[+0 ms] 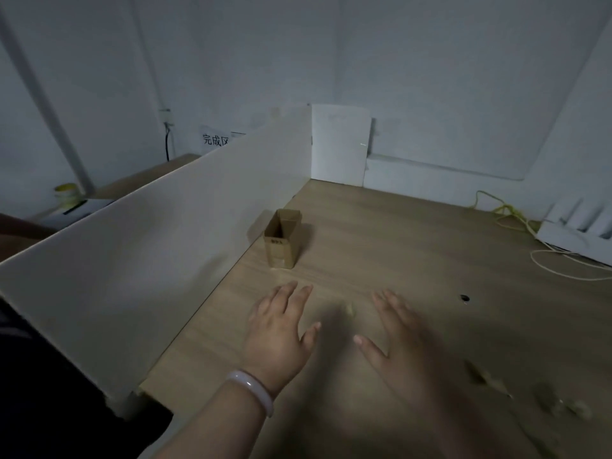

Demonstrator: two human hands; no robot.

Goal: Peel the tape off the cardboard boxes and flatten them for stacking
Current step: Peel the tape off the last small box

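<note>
A small brown cardboard box (283, 238) stands upright on the wooden table (397, 246), its top open, close to the white divider board. My left hand (281, 332), with a pale bangle on the wrist, is stretched flat over the table a little in front of the box, fingers straight, holding nothing. My right hand (404, 339) is beside it, also spread flat and blurred by motion, holding nothing. A small crumpled scrap of tape (349, 309) lies on the table between the two hands.
A tall white divider board (159, 246) runs along the table's left side. More crumpled tape scraps (559, 400) lie at the near right. Yellow and white cables (516, 217) and a white rack (583, 226) sit at the far right. A small hole (464, 298) marks the tabletop.
</note>
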